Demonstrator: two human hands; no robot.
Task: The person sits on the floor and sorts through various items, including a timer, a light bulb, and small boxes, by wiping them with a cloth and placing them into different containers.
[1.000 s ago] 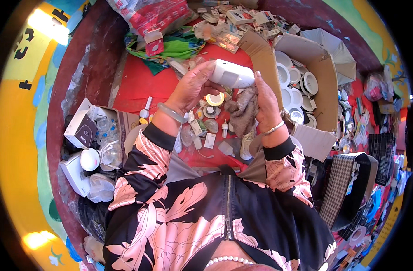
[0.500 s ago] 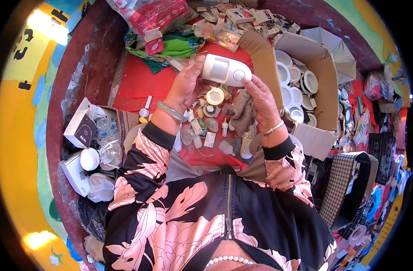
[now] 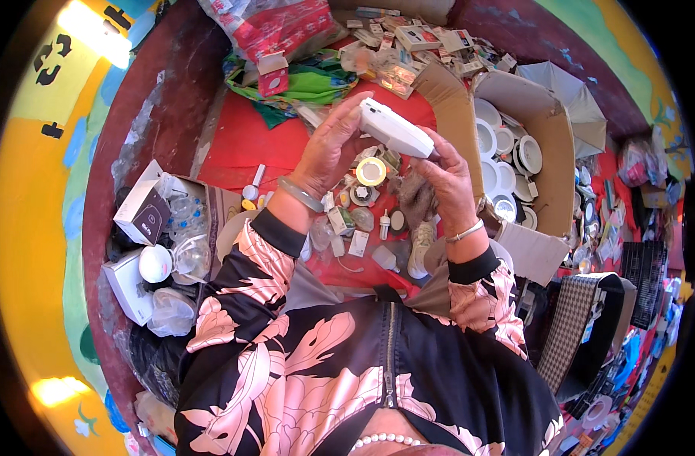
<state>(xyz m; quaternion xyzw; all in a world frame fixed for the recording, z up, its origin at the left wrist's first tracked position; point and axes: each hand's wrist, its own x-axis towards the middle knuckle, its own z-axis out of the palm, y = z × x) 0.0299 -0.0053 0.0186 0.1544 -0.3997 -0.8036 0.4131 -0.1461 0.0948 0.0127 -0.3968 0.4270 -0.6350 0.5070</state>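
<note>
Both of my hands hold a white plastic motion sensor up over the red cloth. My left hand is closed on its left end, fingers partly hidden behind it. At the opposite end, my right hand pinches the casing between thumb and fingers. The sensor is tilted so that its narrow side faces up. Below it lie a round yellow-rimmed disc, a compact spiral bulb, a small white box and a grey-brown rag.
An open cardboard box of round white lamp fittings stands on the right. To the left are a dark-and-white carton and clear plastic items. Many small boxes lie at the back beside a green cloth bag. A houndstooth box stands lower right.
The sensor has turned in my hands: its front with the window and round button faced up before, and now its edge does. Both hands still grip it.
</note>
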